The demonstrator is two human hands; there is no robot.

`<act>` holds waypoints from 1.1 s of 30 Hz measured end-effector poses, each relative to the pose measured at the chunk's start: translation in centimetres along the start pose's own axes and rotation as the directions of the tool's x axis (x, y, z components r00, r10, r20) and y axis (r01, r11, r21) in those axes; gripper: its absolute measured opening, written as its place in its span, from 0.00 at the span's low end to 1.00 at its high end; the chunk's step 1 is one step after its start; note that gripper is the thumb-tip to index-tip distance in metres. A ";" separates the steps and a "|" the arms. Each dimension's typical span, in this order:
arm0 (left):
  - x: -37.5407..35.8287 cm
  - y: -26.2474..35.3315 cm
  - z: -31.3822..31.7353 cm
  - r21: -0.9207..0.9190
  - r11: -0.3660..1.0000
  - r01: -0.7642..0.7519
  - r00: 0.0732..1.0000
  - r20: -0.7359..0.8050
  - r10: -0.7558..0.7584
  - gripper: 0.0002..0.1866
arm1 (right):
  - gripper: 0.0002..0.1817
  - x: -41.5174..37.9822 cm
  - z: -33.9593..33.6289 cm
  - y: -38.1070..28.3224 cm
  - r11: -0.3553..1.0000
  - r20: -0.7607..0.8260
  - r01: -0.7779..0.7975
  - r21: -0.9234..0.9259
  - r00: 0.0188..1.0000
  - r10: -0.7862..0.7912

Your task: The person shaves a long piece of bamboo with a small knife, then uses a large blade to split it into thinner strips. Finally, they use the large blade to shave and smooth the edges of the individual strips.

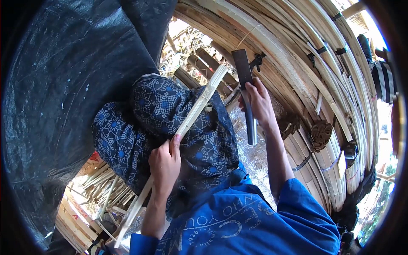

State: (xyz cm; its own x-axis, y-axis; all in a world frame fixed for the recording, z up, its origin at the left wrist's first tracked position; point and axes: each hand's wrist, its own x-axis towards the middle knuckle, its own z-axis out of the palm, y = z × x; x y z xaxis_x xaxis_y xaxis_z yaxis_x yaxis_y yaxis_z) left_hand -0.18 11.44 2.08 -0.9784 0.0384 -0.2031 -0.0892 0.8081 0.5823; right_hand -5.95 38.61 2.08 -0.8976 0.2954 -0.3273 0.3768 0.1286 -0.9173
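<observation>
My left hand is closed around a long pale strip of split bamboo, thumb along its upper face. The strip slants from lower left to upper right, and its far end looks rough and fibrous. In my right hand is a knife with a broad dark blade and a shiny metal handle. The blade points upward, just right of the strip's far end and apart from it. Patterned dark blue cloth covers my lap beneath the strip.
Bundles of bamboo slats bound with dark ties curve along the right. A black plastic sheet hangs at left. Thin sticks lie in a heap at lower left. Brown bamboo pieces lie ahead. A striped sleeve shows at far right.
</observation>
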 end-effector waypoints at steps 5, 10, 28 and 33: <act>0.5 0.2 -0.6 -0.033 0.998 0.053 0.996 0.080 -0.051 0.30 | 0.24 1.1 0.2 -1.9 0.992 0.070 -0.033 -0.122 0.997 0.042; 1.0 -0.6 -0.5 -0.038 0.998 -0.046 0.992 0.117 0.050 0.29 | 0.30 2.6 1.5 -2.3 0.901 0.077 0.096 -0.423 0.995 -0.069; 0.2 0.2 0.6 -0.052 0.999 -0.006 0.997 0.076 0.010 0.24 | 0.27 -1.1 6.2 2.1 0.798 0.165 0.357 -0.486 0.934 -0.317; -0.3 0.1 0.9 -0.055 0.998 -0.005 0.997 0.081 0.009 0.24 | 0.25 1.3 5.5 1.0 0.822 -0.030 0.290 -0.490 0.937 -0.349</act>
State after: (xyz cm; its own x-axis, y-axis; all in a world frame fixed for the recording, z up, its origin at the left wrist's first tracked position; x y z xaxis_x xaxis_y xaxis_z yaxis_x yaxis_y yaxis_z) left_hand 0.28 12.03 1.51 -0.9608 0.0933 -0.2610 -0.0948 0.7743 0.6257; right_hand -8.01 33.92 -0.49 -0.9652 0.2606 0.0201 0.1616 0.6556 -0.7376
